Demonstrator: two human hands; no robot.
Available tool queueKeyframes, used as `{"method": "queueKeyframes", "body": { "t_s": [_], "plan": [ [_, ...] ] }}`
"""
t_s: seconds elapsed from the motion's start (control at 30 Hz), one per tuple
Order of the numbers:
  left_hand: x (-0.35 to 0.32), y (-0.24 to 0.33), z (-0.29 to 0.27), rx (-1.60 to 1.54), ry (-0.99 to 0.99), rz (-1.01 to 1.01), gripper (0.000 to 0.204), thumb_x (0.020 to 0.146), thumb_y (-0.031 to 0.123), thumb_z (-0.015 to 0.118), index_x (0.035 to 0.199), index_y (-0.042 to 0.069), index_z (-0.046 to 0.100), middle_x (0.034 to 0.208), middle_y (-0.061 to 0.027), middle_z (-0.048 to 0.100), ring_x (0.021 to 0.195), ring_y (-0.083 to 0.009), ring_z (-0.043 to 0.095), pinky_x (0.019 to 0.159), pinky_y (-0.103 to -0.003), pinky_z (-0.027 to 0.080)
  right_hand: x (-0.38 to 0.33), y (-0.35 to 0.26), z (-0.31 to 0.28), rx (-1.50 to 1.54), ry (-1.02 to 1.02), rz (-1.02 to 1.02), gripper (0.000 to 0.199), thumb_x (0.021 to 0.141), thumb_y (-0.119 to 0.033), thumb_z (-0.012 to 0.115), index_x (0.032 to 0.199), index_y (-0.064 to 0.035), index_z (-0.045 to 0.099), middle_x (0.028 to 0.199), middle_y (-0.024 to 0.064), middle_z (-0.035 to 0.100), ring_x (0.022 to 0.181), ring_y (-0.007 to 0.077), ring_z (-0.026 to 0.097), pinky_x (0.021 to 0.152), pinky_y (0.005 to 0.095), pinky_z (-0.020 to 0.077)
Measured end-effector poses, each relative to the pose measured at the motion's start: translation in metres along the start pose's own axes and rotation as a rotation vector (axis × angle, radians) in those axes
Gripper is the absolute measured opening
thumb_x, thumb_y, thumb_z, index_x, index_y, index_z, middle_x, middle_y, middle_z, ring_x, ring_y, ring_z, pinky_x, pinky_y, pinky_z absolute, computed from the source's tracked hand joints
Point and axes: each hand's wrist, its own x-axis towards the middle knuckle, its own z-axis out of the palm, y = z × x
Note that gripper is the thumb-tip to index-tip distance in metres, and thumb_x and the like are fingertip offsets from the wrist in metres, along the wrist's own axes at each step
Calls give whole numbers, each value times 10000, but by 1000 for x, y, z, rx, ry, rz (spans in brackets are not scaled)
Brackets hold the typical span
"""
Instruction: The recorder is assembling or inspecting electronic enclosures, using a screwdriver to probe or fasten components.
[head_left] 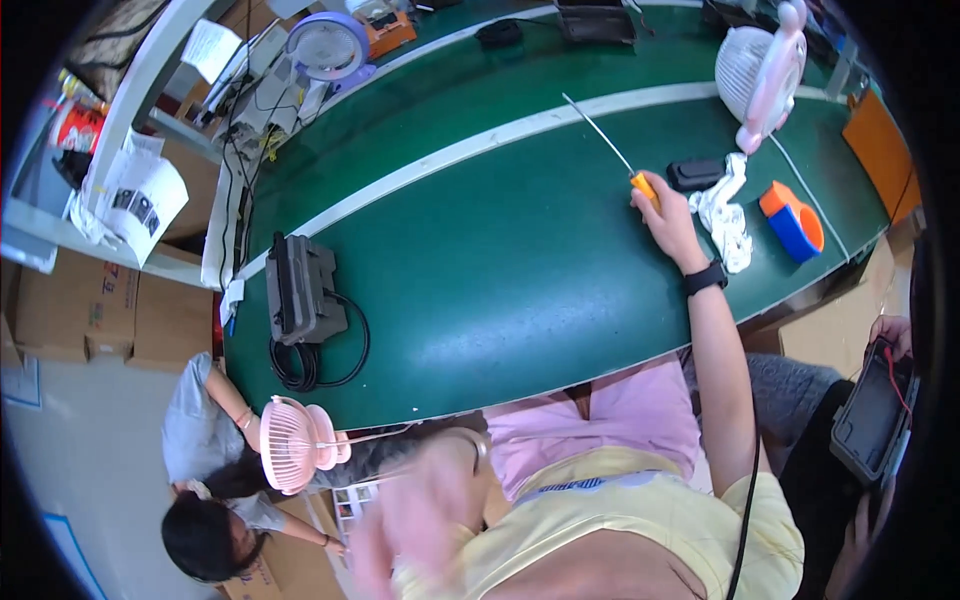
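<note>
A screwdriver [641, 181] with a yellow-orange handle is gripped in my right hand [668, 216], its long shaft pointing to the far left above the green table. Just right of that hand lie a small black case [695, 175] and a crumpled white cloth or tissue [728, 218]. My left hand [420, 510] is smeared by motion, low and in front of my body, off the table; its fingers cannot be made out. Nearest to it is a pink fan [288, 446] at the table's near left edge.
A grey box [305, 290] with coiled black cable sits on the table's left. At the right are an orange-and-blue ring-shaped object [793, 224] and a pink-and-white fan [748, 75]. One person [215, 530] bends at left; another at right holds a grey case [868, 420].
</note>
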Motion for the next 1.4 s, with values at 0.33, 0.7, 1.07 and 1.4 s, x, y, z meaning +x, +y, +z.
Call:
{"method": "queueKeyframes", "body": {
  "t_s": [0.33,0.7,1.07,1.4],
  "plan": [
    [23,31,63,112,-455,115,415,1061,518,345,1358,286,519,1341,40,543,1134,-42,513,862,-254,384,0,-9,4,-16,-31,20,382,991,-247,610,1279,1,573,933,162,727,859,256,725,785,341,545],
    [25,36,63,253,-536,221,518,1048,543,355,1458,254,482,1487,10,482,1382,-124,422,1097,-374,355,0,-2,5,-31,-24,5,380,993,-254,608,1275,-2,575,938,165,728,868,263,726,799,343,545],
    [19,30,64,372,-451,277,517,1047,558,344,1443,258,490,1406,13,528,1299,-140,470,986,-343,403,0,-4,6,-21,-17,10,377,996,-258,608,1270,-1,582,934,159,731,862,249,731,791,335,549],
    [20,27,58,217,-461,191,443,996,226,480,1431,308,469,1294,4,573,1196,-126,498,949,-353,410,1,-8,7,-18,-21,26,368,998,-261,603,1268,-12,585,914,150,732,851,251,727,786,336,543]
  ]
}}
